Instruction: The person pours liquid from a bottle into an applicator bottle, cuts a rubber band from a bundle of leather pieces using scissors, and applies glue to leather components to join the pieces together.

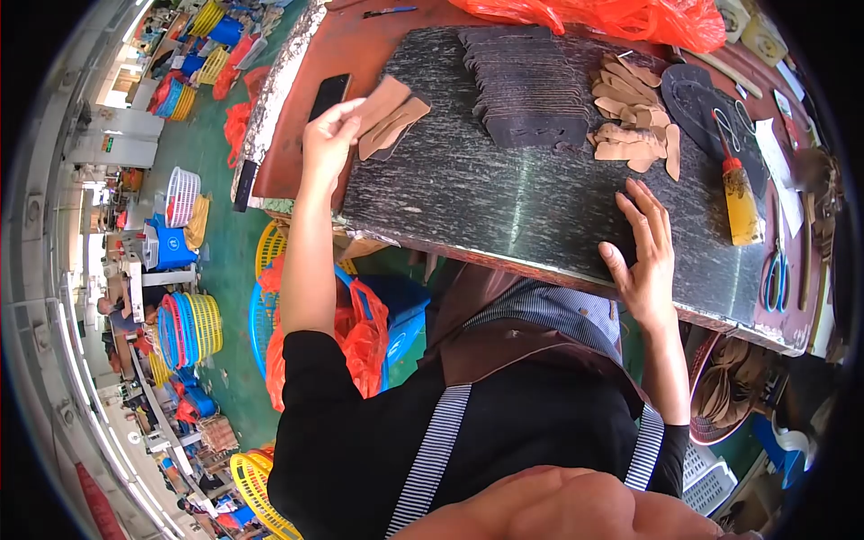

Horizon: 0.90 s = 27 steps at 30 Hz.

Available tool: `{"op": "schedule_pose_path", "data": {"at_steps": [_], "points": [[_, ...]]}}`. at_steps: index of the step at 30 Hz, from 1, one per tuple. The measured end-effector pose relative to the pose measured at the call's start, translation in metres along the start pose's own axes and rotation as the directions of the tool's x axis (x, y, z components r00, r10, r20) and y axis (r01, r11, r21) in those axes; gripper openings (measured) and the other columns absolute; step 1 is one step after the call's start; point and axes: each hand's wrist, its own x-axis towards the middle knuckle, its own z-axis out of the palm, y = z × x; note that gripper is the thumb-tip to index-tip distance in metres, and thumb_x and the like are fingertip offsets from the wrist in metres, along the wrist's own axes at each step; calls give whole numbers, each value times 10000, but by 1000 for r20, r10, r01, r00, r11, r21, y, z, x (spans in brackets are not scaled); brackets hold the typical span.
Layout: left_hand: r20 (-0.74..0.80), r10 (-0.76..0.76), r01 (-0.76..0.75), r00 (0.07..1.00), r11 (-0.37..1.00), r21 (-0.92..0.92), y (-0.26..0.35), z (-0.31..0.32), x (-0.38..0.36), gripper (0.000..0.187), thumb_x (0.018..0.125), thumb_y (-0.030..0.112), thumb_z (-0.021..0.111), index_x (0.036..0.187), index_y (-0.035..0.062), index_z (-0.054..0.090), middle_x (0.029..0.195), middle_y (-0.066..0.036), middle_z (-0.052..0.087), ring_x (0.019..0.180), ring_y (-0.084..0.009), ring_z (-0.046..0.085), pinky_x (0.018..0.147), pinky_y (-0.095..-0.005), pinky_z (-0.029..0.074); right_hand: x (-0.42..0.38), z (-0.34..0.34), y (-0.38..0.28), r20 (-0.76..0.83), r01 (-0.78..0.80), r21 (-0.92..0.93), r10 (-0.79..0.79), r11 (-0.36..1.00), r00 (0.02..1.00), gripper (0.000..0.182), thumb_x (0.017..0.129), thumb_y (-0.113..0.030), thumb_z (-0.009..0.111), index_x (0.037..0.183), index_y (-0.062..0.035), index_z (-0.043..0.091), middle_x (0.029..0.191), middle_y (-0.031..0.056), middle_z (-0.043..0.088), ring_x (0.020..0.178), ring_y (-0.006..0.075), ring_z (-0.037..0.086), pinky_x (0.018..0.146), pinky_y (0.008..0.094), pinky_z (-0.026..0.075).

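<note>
Pinched between the thumb and fingers of my left hand (329,142) is a brown piece (384,99), held over the left part of the dark slab (432,193). Just beneath it lie a few tan and dark pieces (396,128). My right hand (648,243) rests on the slab's front edge with its fingers spread and nothing in it. Beyond it is a loose pile of tan pieces (632,112). Overlapping rows of dark pieces (526,85) cover the slab's back middle.
A black phone (331,94) lies left of the slab. A yellow glue bottle (741,202), blue-handled scissors (774,281) and dark cut shapes (697,103) are at the right. Red plastic (621,18) lies at the back. Below the table's left side stands a blue basket (263,324).
</note>
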Motion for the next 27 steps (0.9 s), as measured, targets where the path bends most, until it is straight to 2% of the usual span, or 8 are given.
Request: {"op": "schedule_pose_path", "data": {"at_steps": [1,3,4,6,10,16,22,27], "points": [[-21,333,-328,943,937,123,3,0,3,299,919,-19,581,1171,75,713,998,-2,697,840,-86,628,710,-226,470,0,0,0,4,1,-6,-1,1000,1000,596,863,-360,704,1297,18,547,1429,194,470,1354,391,412,1110,485,363],[10,653,-537,757,614,579,21,-2,-9,303,840,-28,626,1090,99,742,965,-35,677,878,-197,637,763,-319,490,0,0,-2,12,4,-18,-3,1000,1000,594,862,-365,704,1291,16,551,1421,193,475,1348,389,417,1106,484,367],[125,748,-566,652,370,736,26,-2,-16,312,809,-25,639,1072,105,744,968,-48,671,903,-235,632,797,-355,489,0,0,-2,17,6,-23,-6,1000,1000,593,861,-368,704,1288,15,553,1417,191,478,1344,387,421,1104,483,369],[314,699,-621,642,235,747,11,-2,-26,313,782,-3,642,1060,109,734,1009,-44,661,955,-259,608,853,-400,466,0,0,-3,22,14,-31,-13,999,1000,588,859,-369,704,1282,12,557,1409,188,484,1336,384,427,1100,480,373],[289,606,-613,741,435,660,-7,5,-40,307,800,115,700,1105,91,696,1067,-71,647,1012,-270,598,887,-410,459,1,1,-3,20,17,-28,-16,999,1000,573,855,-363,708,1270,6,566,1393,180,495,1323,379,438,1095,476,377],[277,461,-523,843,581,624,12,25,-15,694,758,284,824,1361,97,537,1285,-145,589,1212,-308,543,1029,-433,438,1,1,-3,18,26,-31,-25,999,1000,554,850,-351,715,1254,2,576,1375,179,508,1306,370,458,1085,473,389],[233,32,-151,972,843,516,22,49,1,829,734,365,844,1426,104,470,1317,-181,568,1245,-307,536,1038,-429,437,0,2,-4,10,-6,-26,7,1000,1000,539,844,-344,720,1236,1,587,1357,178,519,1293,364,470,1080,468,399],[217,443,-444,870,513,735,18,48,-18,702,809,218,777,1418,74,459,1117,-135,685,991,-239,661,879,-363,526,0,0,-2,9,6,-14,-6,1000,1000,534,841,-344,724,1228,-1,593,1349,176,525,1288,360,474,1074,468,406]]}}
